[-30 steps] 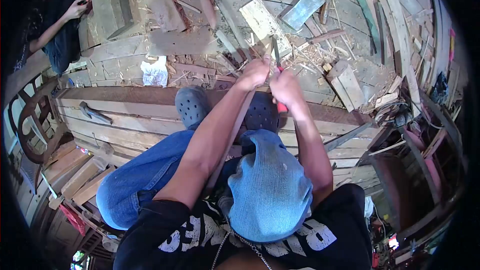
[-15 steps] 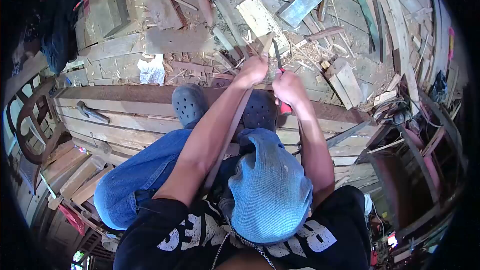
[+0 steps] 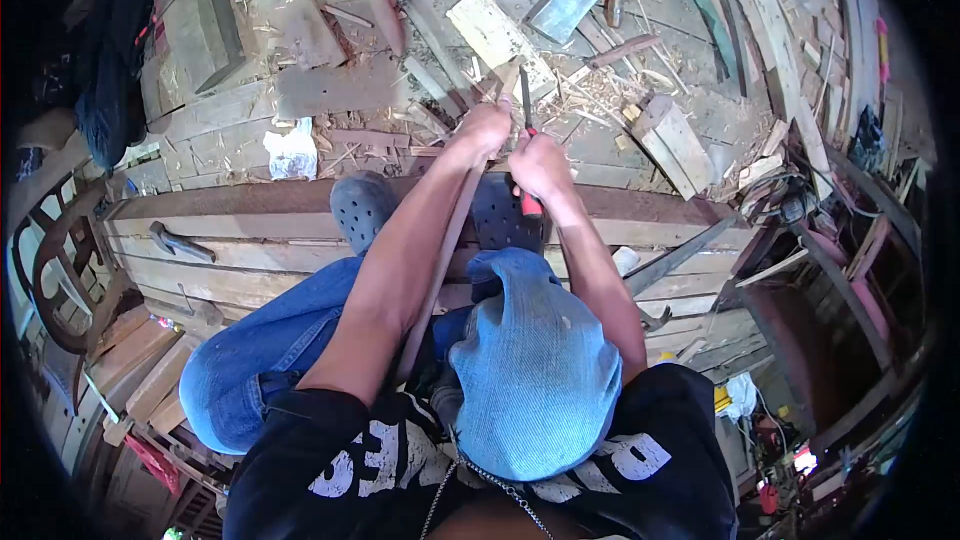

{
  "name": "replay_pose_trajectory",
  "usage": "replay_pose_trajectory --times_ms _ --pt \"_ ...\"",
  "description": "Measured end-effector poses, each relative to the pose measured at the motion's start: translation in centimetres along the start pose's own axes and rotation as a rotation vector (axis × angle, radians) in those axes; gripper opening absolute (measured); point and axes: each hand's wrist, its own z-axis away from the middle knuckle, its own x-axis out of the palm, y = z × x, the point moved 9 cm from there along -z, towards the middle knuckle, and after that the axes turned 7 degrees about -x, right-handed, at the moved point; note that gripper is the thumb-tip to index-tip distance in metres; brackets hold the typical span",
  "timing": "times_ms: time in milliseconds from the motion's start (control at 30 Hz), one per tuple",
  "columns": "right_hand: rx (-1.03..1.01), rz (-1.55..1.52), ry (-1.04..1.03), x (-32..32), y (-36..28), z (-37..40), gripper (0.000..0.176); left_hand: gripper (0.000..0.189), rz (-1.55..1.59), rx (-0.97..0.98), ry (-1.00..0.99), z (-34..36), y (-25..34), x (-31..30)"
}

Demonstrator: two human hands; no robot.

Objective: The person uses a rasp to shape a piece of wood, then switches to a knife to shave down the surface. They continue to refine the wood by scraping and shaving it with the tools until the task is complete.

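My left hand (image 3: 485,127) is closed around a long thin wooden strip (image 3: 440,275). The strip runs from my lap, under my forearm, to a tapered end over a pale wood block (image 3: 487,25) on the floor. Just right of it, my right hand (image 3: 541,168) grips a red-handled tool (image 3: 531,204) with a narrow dark blade pointing away from me. The blade lies alongside the strip's far end, its tip close over the near part of the block. My fingers hide the middle of the handle.
A grey-blue block (image 3: 571,0) lies beyond the pale one, amid shavings and offcuts. At right is a squared wood block (image 3: 672,145). A hammer (image 3: 181,241) rests on the step at left, near my grey clogs (image 3: 362,212). A crumpled white wrapper (image 3: 291,150) lies beyond.
The whole view has shifted, so the scene sits further left and slightly higher. My right hand with the red-handled tool is a little closer to my left hand; both grips stay the same.
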Motion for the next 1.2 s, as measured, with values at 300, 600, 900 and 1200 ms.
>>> replay_pose_trajectory --times_ms 300,600,900,1200 --pt "-0.126 0.148 0.033 0.7 -0.7 -0.2 0.042 0.061 -0.02 -0.031 -0.076 1.9 0.7 0.0" --pt "-0.053 0.069 0.014 0.5 -2.1 0.6 0.042 0.061 -0.076 0.054 0.039 1.1 1.1 -0.5" --pt "-0.164 0.124 0.021 0.4 -3.2 -0.4 0.047 0.06 -0.013 0.026 -0.075 0.3 0.6 -0.1" --pt "-0.056 0.055 0.043 0.6 -1.2 0.2 0.048 0.06 0.014 0.012 -0.179 0.5 0.0 1.4"
